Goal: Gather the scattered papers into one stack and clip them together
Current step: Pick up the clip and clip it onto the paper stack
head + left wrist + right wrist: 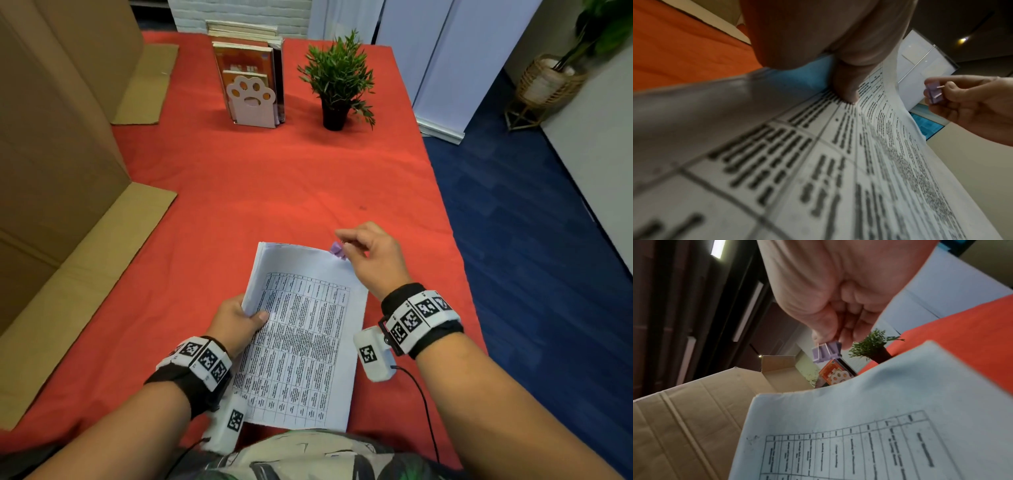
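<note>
A stack of white papers (305, 329) printed with a table is lifted off the red tablecloth. My left hand (239, 318) grips its left edge, thumb on the top sheet (844, 91). My right hand (363, 250) pinches a small purple binder clip (337, 249) by its wire handles, just beyond the stack's far right corner. The left wrist view shows the purple binder clip (933, 92) apart from the curved paper edge (900, 104). From the right wrist, the purple binder clip (825, 352) hangs under my fingers above the papers' top edge (859, 402).
A large cardboard box (51, 137) with open flaps fills the table's left side. A paw-shaped bookend with books (251, 92) and a small potted plant (337, 78) stand at the back. The table's right edge (442, 205) drops to blue carpet.
</note>
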### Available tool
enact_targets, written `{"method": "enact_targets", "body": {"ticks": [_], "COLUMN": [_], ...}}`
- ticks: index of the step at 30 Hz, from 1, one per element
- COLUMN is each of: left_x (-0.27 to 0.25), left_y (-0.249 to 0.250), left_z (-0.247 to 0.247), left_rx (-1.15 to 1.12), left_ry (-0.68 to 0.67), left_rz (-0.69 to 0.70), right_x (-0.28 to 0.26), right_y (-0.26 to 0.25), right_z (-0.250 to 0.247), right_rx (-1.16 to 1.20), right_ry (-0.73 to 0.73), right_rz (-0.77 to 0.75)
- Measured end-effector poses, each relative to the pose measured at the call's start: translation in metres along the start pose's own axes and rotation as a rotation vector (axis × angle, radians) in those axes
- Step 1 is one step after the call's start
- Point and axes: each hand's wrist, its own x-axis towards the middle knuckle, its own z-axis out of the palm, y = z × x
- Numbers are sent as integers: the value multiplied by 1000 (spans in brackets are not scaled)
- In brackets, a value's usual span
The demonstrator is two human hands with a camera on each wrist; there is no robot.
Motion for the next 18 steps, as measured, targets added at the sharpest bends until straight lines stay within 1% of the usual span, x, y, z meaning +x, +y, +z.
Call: {"method": "enact_targets", "body": {"ticks": [3,5,7,9,12,16,17,18], "left_x": [-4,-8,-12,-14,-14,-13,-12,-11], "left_y": [6,12,16,19,21,21,20,19], "left_z": [1,3,3,3,3,4,5,5], "left_rx": [11,30,28,20,-21,-55,-62,-68], "left_ry": [-10,-15,-27,-27,-8,33,38,46], "left_rz": [30,51,66,81,101,105,101,102], "right_x": [5,6,7,7,6,4,3,1], "right_y": [-9,-11,-11,-8,-9,-15,-15,-14], "right_z": [0,1,3,5,6,7,7,7], "right_rx": [-113,-195,-227,-208,-162,-122,-135,-204], "right_ry": [47,46,37,17,20,26,21,34], "right_rz": [-118,-187,-228,-227,-174,-43,-64,-140]}}
